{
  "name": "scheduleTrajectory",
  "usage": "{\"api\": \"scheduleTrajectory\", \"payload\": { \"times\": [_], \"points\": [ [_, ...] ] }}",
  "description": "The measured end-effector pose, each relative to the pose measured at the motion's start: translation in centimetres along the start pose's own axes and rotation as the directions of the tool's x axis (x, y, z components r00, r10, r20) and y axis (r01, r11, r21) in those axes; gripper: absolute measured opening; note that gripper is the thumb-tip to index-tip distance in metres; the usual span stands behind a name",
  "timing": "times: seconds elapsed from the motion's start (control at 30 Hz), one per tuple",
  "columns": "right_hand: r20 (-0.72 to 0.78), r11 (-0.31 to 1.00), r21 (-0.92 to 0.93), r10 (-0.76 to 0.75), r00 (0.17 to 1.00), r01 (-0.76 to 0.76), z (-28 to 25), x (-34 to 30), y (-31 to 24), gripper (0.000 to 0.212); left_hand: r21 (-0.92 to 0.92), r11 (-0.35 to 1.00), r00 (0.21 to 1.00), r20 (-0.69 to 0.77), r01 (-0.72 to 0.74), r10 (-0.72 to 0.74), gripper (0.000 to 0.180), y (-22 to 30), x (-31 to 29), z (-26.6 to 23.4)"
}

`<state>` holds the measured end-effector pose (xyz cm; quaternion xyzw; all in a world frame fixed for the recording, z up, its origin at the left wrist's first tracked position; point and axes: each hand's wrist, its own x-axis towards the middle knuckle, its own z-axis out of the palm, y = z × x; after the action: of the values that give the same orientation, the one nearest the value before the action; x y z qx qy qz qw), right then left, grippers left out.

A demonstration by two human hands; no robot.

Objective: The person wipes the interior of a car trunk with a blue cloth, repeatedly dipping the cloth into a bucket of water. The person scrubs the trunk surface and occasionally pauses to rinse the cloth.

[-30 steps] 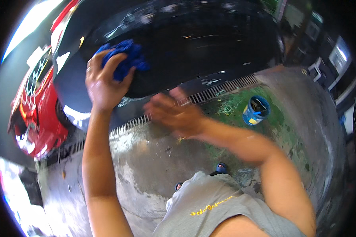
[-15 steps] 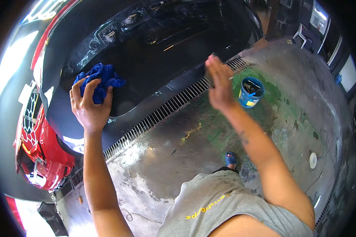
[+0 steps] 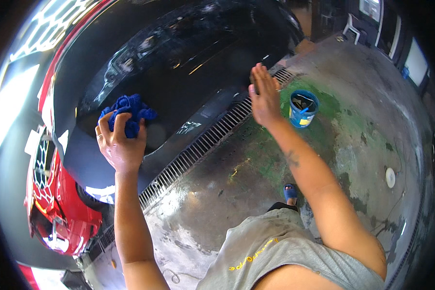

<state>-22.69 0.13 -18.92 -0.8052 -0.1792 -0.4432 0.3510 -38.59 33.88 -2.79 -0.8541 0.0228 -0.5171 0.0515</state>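
My left hand (image 3: 122, 145) grips a bunched blue towel (image 3: 129, 107) near the left end of a dark car body panel (image 3: 179, 92). Fingers and thumb curl around the towel's near side; whether it presses on the panel cannot be told. Farther right, my right hand (image 3: 266, 99) is raised with its fingers stretched out and nothing visible in it. It appears above the panel's lower edge and the floor grate; the gap to the car is unclear. Wet streaks and reflections show on the dark panel.
A metal drain grate (image 3: 193, 152) runs along the floor beside the car. A blue bucket (image 3: 303, 110) with items inside stands on a green-stained patch. A red car (image 3: 67, 208) is at the left, and a white chair (image 3: 353, 29) at the far right.
The view has shifted slightly. My left hand and the towel sit a little lower and to the right in the picture. My right hand has turned, its fingers now more upright.
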Motion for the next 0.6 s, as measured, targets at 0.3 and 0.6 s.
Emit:
{"api": "scheduleTrajectory", "payload": {
  "times": [0.3, 0.6],
  "points": [
    [0.44, 0.956, 0.064, -0.286, 0.851, 0.288, 1.5, -6.8, -11.4, 0.084, -0.083, 0.983, 0.985, 0.05, -0.163, 0.168, 0.029, 6.2, 4.5, 4.9],
    [0.283, 0.976, 0.122, -0.21, 0.936, 0.182, 2.5, -7.4, -13.1, 0.077, -0.143, 0.981, 0.991, 0.009, -0.132, 0.135, 0.03, 7.7, 5.0, 6.2]
  ]
}}
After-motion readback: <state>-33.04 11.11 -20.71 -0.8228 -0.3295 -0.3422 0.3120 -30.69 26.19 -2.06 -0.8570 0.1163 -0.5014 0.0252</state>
